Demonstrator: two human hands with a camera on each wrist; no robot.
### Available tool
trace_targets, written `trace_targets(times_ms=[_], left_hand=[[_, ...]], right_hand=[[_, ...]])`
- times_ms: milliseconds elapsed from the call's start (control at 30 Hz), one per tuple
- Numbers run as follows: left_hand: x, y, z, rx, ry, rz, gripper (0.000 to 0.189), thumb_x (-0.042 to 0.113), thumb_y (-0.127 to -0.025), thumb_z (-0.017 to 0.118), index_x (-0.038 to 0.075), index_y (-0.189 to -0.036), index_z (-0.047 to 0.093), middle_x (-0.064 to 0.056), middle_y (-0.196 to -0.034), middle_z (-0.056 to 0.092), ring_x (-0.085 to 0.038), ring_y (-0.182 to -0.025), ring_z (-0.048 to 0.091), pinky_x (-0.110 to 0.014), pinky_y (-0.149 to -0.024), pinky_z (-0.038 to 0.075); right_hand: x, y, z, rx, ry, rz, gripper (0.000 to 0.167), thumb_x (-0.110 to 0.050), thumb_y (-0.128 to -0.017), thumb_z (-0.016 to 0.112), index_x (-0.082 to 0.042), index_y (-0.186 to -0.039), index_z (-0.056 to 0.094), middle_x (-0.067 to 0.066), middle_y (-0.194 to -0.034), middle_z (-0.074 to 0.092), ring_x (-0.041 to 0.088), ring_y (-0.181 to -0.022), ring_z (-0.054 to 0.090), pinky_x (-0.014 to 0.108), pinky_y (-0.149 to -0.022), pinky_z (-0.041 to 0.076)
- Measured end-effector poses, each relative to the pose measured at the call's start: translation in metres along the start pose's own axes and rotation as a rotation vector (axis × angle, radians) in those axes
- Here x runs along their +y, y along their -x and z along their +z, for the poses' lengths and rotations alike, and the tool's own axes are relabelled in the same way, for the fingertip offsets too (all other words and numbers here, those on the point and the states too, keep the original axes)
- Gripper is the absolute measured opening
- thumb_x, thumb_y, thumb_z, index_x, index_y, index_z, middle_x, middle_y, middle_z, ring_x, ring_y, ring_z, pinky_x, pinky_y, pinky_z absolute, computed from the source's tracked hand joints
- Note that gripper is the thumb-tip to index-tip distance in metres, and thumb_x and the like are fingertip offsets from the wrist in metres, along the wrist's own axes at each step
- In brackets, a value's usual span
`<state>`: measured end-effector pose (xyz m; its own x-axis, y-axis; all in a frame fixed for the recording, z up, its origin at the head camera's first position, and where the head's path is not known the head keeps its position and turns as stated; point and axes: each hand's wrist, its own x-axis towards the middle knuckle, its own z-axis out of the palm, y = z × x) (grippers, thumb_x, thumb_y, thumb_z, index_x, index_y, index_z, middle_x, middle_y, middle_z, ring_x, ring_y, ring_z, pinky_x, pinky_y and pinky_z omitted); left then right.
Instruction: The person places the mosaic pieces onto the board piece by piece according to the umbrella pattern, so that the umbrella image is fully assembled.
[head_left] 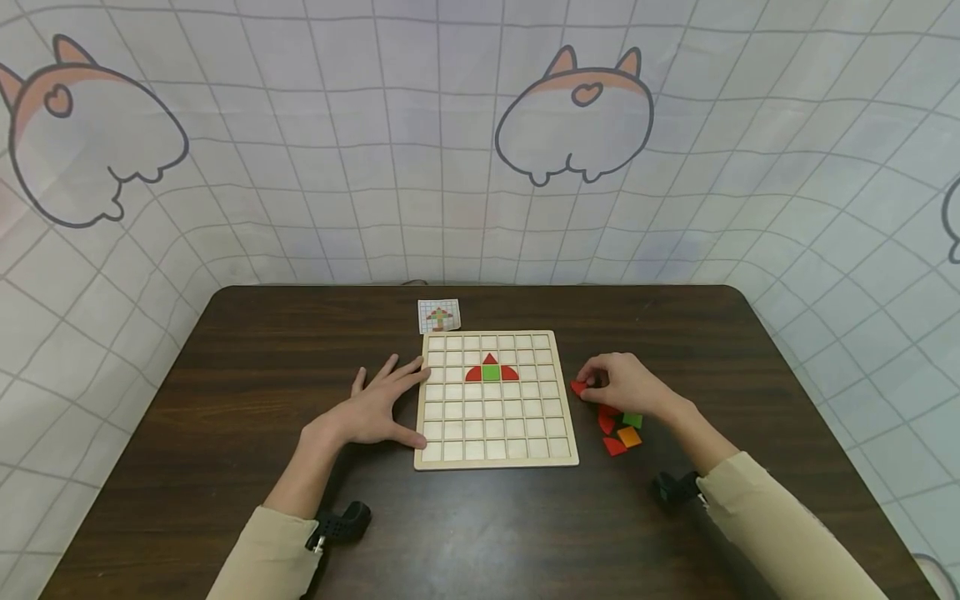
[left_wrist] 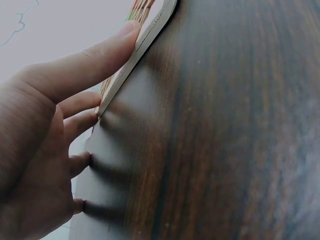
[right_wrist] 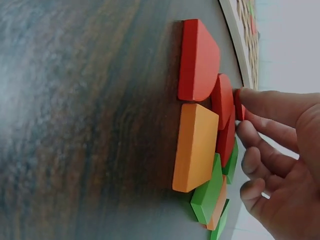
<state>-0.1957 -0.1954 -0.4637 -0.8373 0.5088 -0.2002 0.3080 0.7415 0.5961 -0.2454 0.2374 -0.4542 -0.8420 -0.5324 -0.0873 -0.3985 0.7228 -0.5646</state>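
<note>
Head view: the left hand (head_left: 365, 414), fingers spread, grasping nothing, touches the board (head_left: 495, 429) at centre; uneven pressure could shift it. Count: one board, one card (head_left: 438, 317), one green square (head_left: 491, 373), one red triangle (head_left: 490, 360), two red quarter-rounds (head_left: 509, 374).

Left wrist view: thumb contacts board edge, upper centre.

Right wrist view: the right hand (right_wrist: 290, 170) pinches one red piece (right_wrist: 240, 111); trailing fingers could scatter at least three loose reds (right_wrist: 202, 60), two oranges (right_wrist: 202, 145), three greens (right_wrist: 207, 194).

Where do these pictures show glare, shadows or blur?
Head view: soft glare on the dark table in front of the board; left wrist view: the left hand casts soft finger shadows, and the background looks washed out; right wrist view: the table looks blurred at left, while the nearest orange piece is sharper.
</note>
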Motion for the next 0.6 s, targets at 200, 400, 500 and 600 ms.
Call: trace_targets(times_ms=[200,400,500,600], left_hand=[[-0.0002,-0.0002,0.0000,0.003,0.000,0.004,0.108,0.051,-0.079,0.087,0.015,-0.164,0.031,-0.007,-0.171,0.013,-0.040,-0.155,-0.004,-0.074,-0.111,-0.011],[-0.0006,-0.0004,0.0004,0.000,0.004,0.005,0.108,0.051,-0.079,0.087,0.015,-0.164,0.031,-0.008,-0.171,0.013,-0.040,-0.155,-0.004,-0.074,-0.111,-0.011],[-0.0014,-0.0005,0.0013,0.002,0.002,0.006,0.108,0.051,-0.079,0.087,0.015,-0.164,0.030,-0.008,-0.171,0.013,-0.040,-0.155,-0.004,-0.074,-0.111,-0.011],[-0.0025,-0.0002,0.0025,0.004,-0.002,0.005,0.109,0.051,-0.079,0.087,0.015,-0.164,0.030,-0.007,-0.171,0.012,-0.040,-0.155,-0.004,-0.074,-0.111,-0.011]], right_hand=[[-0.0024,-0.0018,0.0042,0.038,0.003,0.009,0.023,-0.014,-0.093,0.077,-0.002,-0.111,0.069,-0.001,-0.085,0.061,0.014,-0.068,0.051,0.033,-0.063,0.045],[-0.0030,-0.0050,0.0060,0.036,0.018,0.012,0.030,-0.019,-0.097,0.074,0.001,-0.119,0.067,-0.002,-0.080,0.060,0.012,-0.059,0.049,0.031,-0.059,0.043],[-0.0021,-0.0057,0.0044,0.022,0.030,-0.005,0.028,-0.013,-0.096,0.073,0.000,-0.120,0.068,-0.002,-0.079,0.059,0.012,-0.060,0.049,0.031,-0.059,0.043],[-0.0003,-0.0058,0.0028,-0.001,0.040,-0.022,0.026,-0.005,-0.094,0.072,0.000,-0.119,0.070,-0.003,-0.080,0.059,0.012,-0.063,0.050,0.032,-0.061,0.044]])
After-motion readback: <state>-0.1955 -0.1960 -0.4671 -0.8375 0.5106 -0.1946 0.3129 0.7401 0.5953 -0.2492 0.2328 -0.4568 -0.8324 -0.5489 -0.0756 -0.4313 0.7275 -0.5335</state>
